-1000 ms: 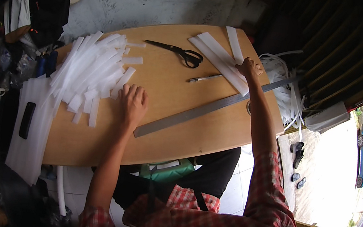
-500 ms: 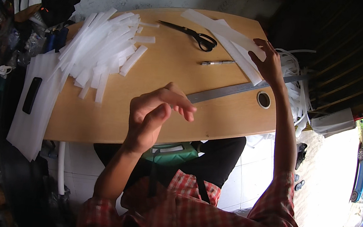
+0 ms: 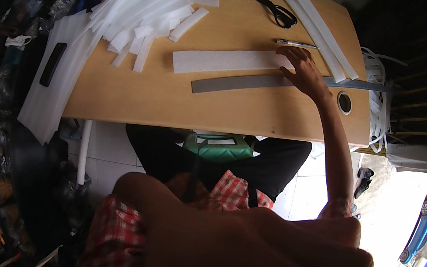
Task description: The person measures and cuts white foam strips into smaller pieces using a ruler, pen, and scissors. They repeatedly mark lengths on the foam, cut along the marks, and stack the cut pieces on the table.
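Note:
My right hand [image 3: 305,72] is at the right end of a wide white foam strip [image 3: 223,61], thumb and fingers gripping it. The strip lies across the table just beyond a long grey metal ruler [image 3: 231,82], nearly parallel to it. The ruler passes under my right hand toward the right edge. Dark and blurred, my left hand [image 3: 273,251] is raised very near the camera, apart from the table; its fingertips and anything in them cannot be made out. A pen [image 3: 291,43] lies just past my right fingers.
Black scissors [image 3: 267,4] and two foam strips [image 3: 320,36] lie at the far side of the table [image 3: 216,115]. Many cut white strips [image 3: 143,9] are heaped at left. A black phone [image 3: 53,64] rests on foam sheets. The table's right end has a round hole [image 3: 344,102].
My right hand has brought the wide foam strip off the other strips, leftward and nearer, beside the ruler. My left hand has risen from over the table toward the camera. The view has shifted.

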A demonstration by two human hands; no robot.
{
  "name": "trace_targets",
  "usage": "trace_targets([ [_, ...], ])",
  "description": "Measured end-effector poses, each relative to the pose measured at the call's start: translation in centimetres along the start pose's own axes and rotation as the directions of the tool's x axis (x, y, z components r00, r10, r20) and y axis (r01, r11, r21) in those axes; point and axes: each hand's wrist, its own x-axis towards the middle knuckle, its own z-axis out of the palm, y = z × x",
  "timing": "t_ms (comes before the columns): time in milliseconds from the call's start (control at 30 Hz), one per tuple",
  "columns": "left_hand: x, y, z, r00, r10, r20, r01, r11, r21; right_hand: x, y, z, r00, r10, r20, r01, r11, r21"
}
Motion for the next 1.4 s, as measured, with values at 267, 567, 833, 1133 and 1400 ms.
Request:
trace_targets([
  [267, -1.1, 1.0, -7.9, 0.946, 0.085, -0.313, 0.229, 0.510, 0.829, 0.8, 4.1, 1.3, 0.950, 0.236, -0.202, -0.273, 0.945, -0.178],
  [567, -10.3, 0.1, -23.9, 0.920, -0.113, -0.376, 0.182, -0.725, 0.664, 0.9, 7.8, 0.4, 0.955, 0.136, -0.264, -0.224, 0.914, -0.339],
  [833, -10.5, -0.7, -22.9, 0.883, -0.164, -0.439, 0.285, -0.557, 0.780, 0.3, -0.5, -4.0, 0.642, 0.664, -0.384, -0.289, 0.673, 0.680],
  [1133, -9.2, 3.2, -24.5, 0.751, -0.309, -0.584, 0.575, -0.130, 0.808, 1.3, -2.8, 1.4, 0.876, 0.470, -0.109, -0.046, 0.307, 0.951],
  [1400, -9.4, 3.9, -26.4, 0.728, -0.378, -0.573, 0.611, -0.023, 0.791, 1.7, -1.3, 3.4, 0.867, 0.496, -0.042, -0.148, 0.337, 0.930],
])
